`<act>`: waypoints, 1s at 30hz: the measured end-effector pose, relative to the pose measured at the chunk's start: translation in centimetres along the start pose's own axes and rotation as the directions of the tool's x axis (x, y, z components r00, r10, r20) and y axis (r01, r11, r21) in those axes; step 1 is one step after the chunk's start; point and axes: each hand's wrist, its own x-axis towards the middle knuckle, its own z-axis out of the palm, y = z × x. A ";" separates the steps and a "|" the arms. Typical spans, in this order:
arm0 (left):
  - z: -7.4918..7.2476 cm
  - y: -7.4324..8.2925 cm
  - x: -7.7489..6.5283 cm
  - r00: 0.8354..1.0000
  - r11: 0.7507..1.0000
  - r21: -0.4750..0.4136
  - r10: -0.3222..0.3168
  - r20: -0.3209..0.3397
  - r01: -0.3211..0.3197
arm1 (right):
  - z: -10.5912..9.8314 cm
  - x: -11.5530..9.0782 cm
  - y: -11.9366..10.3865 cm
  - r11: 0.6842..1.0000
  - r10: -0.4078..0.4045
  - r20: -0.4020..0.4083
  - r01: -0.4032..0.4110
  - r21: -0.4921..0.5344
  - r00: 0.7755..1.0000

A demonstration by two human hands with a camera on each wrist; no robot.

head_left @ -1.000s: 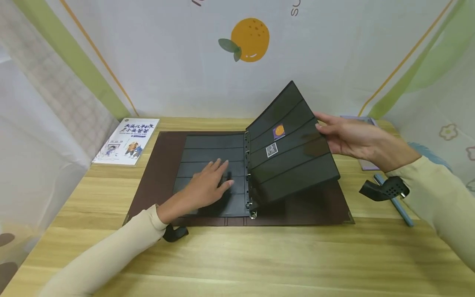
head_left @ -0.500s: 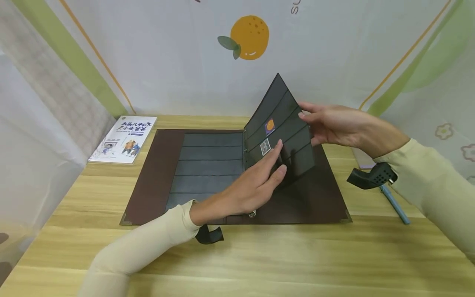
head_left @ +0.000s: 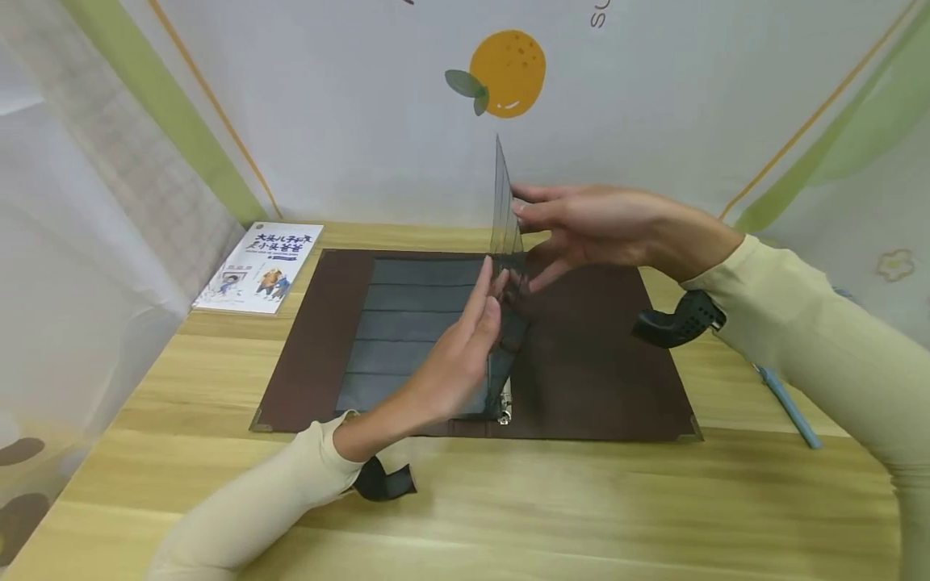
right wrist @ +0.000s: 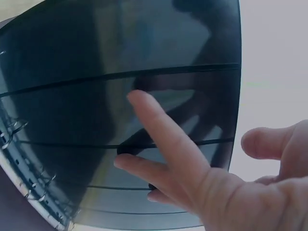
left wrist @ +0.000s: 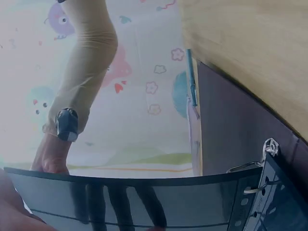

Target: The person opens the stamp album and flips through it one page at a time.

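Note:
A brown ring binder (head_left: 603, 371) lies spread open on the wooden table. One black pocket page (head_left: 506, 214) stands almost upright on the metal rings (head_left: 505, 403), nearly edge-on in the head view. Against its left face is my left hand (head_left: 454, 363), fingers straight. My right hand (head_left: 603, 226) is at its right face; the right wrist view shows spread, straight fingers (right wrist: 166, 130) over the glossy page (right wrist: 57, 120), with the thumb (right wrist: 262, 143) beyond the outer edge. Another black pocket page (head_left: 407, 323) lies flat on the left cover. The upright page's small pictures are hidden.
A white booklet (head_left: 257, 270) with cartoon figures lies at the back left of the table. On the right, a blue pen-like stick (head_left: 788, 407) lies beside the binder, partly behind my right sleeve. A white curtain (head_left: 378, 145) with a printed orange hangs behind the table.
The page has swung left from leaning right to nearly upright, my right hand moving with it. My left hand has risen from over the flat page to the upright page's left face.

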 end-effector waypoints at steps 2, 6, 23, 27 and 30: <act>-0.4 0.0 -0.3 1.000 0.998 -0.067 0.001 -0.007 -0.002 | 0.5 0.5 -0.3 1.000 -0.002 0.019 0.002 -0.018 1.000; -1.3 0.2 -1.1 0.999 0.985 -0.173 -0.018 -0.042 0.011 | 1.8 1.3 -0.5 0.997 -0.021 0.047 0.025 -0.072 0.999; -6.2 0.7 -3.0 0.972 0.840 -0.541 -0.163 -0.170 0.047 | 0.6 0.5 15.0 0.490 0.091 -0.145 -0.171 -0.855 0.985; -8.1 0.8 -3.1 0.959 0.843 -0.531 -0.214 -0.184 0.087 | 0.3 0.2 16.5 0.502 0.087 -0.155 -0.178 -0.847 0.984; -10.0 0.2 -3.1 0.950 0.840 -0.527 -0.256 -0.181 0.126 | 0.3 0.3 16.7 0.506 0.090 -0.159 -0.183 -0.843 0.983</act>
